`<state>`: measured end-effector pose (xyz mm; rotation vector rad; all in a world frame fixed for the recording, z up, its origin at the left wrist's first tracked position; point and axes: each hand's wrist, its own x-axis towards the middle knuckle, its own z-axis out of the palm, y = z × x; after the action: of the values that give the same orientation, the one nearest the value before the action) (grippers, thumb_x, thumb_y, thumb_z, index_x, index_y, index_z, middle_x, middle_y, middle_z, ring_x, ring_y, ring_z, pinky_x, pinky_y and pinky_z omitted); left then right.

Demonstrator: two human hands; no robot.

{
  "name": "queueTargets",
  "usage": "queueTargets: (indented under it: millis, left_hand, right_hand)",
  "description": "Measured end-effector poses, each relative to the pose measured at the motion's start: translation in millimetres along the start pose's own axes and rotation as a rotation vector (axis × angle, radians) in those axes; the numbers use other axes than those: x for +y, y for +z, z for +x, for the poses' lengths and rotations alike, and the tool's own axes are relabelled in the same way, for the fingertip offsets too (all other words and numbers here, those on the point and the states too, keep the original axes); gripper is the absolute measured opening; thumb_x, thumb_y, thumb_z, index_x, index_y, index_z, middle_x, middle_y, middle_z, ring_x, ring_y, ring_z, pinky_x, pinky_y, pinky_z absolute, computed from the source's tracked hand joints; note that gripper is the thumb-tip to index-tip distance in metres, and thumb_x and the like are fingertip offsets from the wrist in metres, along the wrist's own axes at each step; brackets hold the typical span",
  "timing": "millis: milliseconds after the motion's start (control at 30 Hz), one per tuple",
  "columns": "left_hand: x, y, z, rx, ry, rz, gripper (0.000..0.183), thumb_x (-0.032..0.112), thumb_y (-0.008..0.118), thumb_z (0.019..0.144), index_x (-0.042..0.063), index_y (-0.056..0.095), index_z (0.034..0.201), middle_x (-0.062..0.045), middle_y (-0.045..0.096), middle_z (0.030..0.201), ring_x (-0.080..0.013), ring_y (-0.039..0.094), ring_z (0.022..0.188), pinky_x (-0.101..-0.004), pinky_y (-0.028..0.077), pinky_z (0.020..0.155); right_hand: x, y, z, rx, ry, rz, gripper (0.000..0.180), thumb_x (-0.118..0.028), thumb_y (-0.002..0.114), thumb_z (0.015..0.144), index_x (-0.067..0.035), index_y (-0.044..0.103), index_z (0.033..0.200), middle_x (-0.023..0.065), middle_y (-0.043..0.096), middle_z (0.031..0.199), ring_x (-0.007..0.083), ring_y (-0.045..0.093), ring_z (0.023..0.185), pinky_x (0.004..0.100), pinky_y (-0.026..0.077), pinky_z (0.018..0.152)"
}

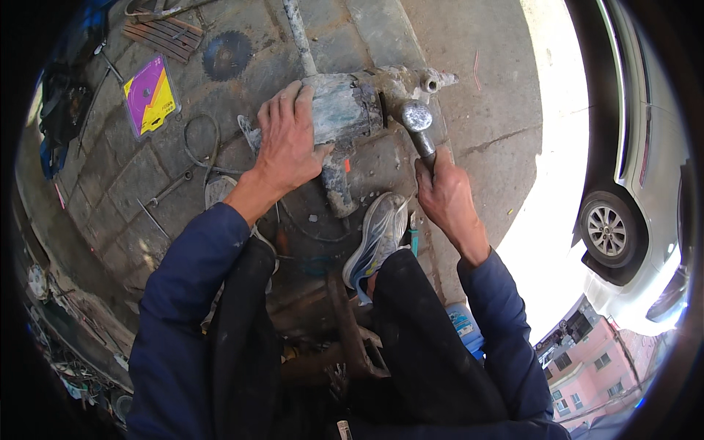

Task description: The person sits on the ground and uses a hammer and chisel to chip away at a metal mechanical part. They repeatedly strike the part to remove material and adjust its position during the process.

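A worn, dirt-caked power tool with a side handle [335, 107] lies across the paving in front of me; its kind is not certain. My left hand [289, 135] rests on its motor housing with the fingers spread over the top and the thumb at the lower edge. At the right, my right hand [448, 192] grips the handle of a hammer [418, 116]. The round steel hammer head is close to the tool's front housing; whether they touch I cannot tell. The tool's metal front end points right.
A circular saw blade [226, 55], a packaged disc [151, 96], a slatted wooden piece [163, 36], a wrench [171, 188] and a looped cable [186, 137] lie at the left. My shoe [379, 236] is just below the tool. A parked car [649, 148] stands far right.
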<state>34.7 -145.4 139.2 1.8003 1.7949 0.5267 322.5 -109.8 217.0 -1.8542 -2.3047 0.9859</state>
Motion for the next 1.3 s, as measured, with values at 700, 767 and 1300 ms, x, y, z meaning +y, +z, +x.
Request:
queueTargets:
  millis: [700, 767, 1300]
  left_hand:
    - [0, 2, 1, 0.026, 0.018, -0.01, 0.107, 0.019, 0.094, 0.075, -0.001, 0.032, 0.16, -0.026, 0.037, 0.159, -0.046, 0.036, 0.148, -0.0586, 0.025, 0.123]
    - [2, 3, -3, 0.014, 0.01, -0.012, 0.107, 0.019, 0.094, 0.075, -0.001, 0.032, 0.16, -0.026, 0.037, 0.16, -0.0459, 0.036, 0.148, -0.0585, 0.025, 0.123]
    - [9, -4, 10, -0.022, 0.016, -0.017, 0.107, 0.02, 0.093, 0.075, -0.003, 0.032, 0.159, -0.029, 0.035, 0.159, -0.0484, 0.035, 0.148, -0.0606, 0.024, 0.123]
  right_hand:
    - [-10, -33, 3, -0.181, 0.044, -0.029, 0.032, -0.027, 0.069, 0.105, 0.001, 0.052, 0.106, 0.0343, 0.065, 0.077, 0.0575, 0.065, 0.077, 0.0601, 0.049, 0.064]
    - [-18, -33, 2, -0.146, 0.111, 0.052, 0.032, -0.027, 0.069, 0.104, 0.001, 0.053, 0.104, 0.0346, 0.064, 0.076, 0.0577, 0.065, 0.078, 0.0605, 0.05, 0.066]
    - [9, -39, 6, -0.219, 0.11, -0.007, 0.035, -0.03, 0.068, 0.102, 0.003, 0.057, 0.106, 0.0361, 0.067, 0.08, 0.0573, 0.067, 0.08, 0.0636, 0.052, 0.07]
